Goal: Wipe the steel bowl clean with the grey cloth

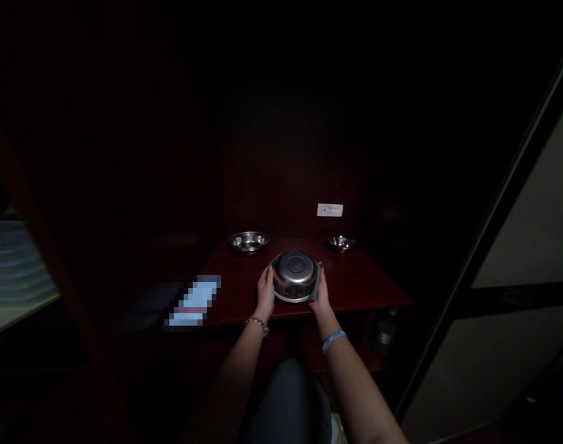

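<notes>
A shiny stainless-steel bowl (295,274), its base turned towards me, is held between my two hands over the front of a dark red shelf. My left hand (265,293) grips the bowl's left rim. On the opposite side, my right hand (322,291) presses a grey cloth (316,283) against the bowl, fingers mostly hidden behind it. Further back on the shelf stand a wide steel bowl (248,242) at the left and a smaller steel bowl (341,244) at the right.
The dark red shelf (369,283) ends in a front edge near my wrists. A white socket plate (330,210) is on the back wall. Below, at the right, stands a bottle (385,333). Stacked plates (17,262) are at far left, and a sliding door (517,345) is at right.
</notes>
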Demonstrator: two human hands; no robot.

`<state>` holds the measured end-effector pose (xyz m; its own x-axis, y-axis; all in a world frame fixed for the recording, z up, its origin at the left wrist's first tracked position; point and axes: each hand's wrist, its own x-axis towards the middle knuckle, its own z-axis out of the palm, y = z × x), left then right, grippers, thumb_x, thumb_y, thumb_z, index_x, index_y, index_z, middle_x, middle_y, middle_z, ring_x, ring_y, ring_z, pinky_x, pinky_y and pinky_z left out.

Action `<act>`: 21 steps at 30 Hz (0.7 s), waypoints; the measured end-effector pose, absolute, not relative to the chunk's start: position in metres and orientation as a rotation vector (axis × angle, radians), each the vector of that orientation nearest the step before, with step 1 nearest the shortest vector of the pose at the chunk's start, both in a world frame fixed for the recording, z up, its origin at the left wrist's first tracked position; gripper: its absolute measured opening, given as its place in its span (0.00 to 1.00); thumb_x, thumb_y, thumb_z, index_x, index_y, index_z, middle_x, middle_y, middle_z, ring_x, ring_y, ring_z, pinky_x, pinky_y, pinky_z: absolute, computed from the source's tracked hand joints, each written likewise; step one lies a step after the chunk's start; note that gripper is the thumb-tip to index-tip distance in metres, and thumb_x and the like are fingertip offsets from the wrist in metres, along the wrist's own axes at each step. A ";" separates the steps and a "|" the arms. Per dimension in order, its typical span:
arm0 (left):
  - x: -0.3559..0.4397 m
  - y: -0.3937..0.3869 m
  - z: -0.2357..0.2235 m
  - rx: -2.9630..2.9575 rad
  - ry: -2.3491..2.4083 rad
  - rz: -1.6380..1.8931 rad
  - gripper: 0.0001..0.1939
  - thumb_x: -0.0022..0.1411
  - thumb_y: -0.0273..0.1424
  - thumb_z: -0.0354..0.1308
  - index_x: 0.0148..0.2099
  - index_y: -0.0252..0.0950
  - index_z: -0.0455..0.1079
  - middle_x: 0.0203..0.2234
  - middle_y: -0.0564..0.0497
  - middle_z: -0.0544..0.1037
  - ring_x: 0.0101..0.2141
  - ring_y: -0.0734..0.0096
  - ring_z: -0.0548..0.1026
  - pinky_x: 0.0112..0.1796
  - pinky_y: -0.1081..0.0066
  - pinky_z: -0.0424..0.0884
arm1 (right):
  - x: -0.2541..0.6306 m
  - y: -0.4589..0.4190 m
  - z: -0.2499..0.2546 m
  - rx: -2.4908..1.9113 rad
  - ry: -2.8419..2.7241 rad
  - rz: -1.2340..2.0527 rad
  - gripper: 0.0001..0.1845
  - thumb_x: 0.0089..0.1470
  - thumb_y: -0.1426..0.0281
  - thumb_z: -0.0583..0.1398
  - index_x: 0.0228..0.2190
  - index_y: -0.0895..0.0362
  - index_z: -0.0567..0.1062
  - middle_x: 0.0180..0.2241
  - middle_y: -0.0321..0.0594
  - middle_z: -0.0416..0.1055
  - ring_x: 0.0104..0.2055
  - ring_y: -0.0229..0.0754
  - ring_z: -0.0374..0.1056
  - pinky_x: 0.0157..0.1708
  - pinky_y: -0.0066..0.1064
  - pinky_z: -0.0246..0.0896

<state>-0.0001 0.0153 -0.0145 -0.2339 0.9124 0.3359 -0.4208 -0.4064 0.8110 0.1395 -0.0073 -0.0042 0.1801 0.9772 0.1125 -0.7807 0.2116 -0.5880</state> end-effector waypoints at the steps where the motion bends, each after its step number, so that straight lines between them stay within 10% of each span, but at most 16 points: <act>1: -0.001 0.016 -0.015 1.014 0.727 1.797 0.22 0.65 0.45 0.62 0.53 0.35 0.78 0.57 0.40 0.79 0.60 0.54 0.75 0.65 0.54 0.63 | 0.139 -0.008 -0.003 -0.453 -0.541 1.297 0.25 0.67 0.53 0.50 0.39 0.51 0.83 0.45 0.38 0.84 0.56 0.44 0.77 0.65 0.42 0.64; 21: -0.002 0.020 -0.019 0.792 0.754 1.869 0.18 0.63 0.41 0.61 0.50 0.35 0.74 0.54 0.40 0.79 0.58 0.55 0.75 0.62 0.54 0.66 | 0.140 -0.012 0.000 -0.426 -0.566 1.317 0.24 0.66 0.52 0.52 0.41 0.52 0.82 0.46 0.38 0.84 0.57 0.45 0.76 0.65 0.45 0.63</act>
<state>-0.0023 0.0202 -0.0188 -0.3510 0.9139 0.2040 -0.5165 -0.3707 0.7719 0.1396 -0.0123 -0.0002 0.1502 0.9780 0.1450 -0.7786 0.2074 -0.5923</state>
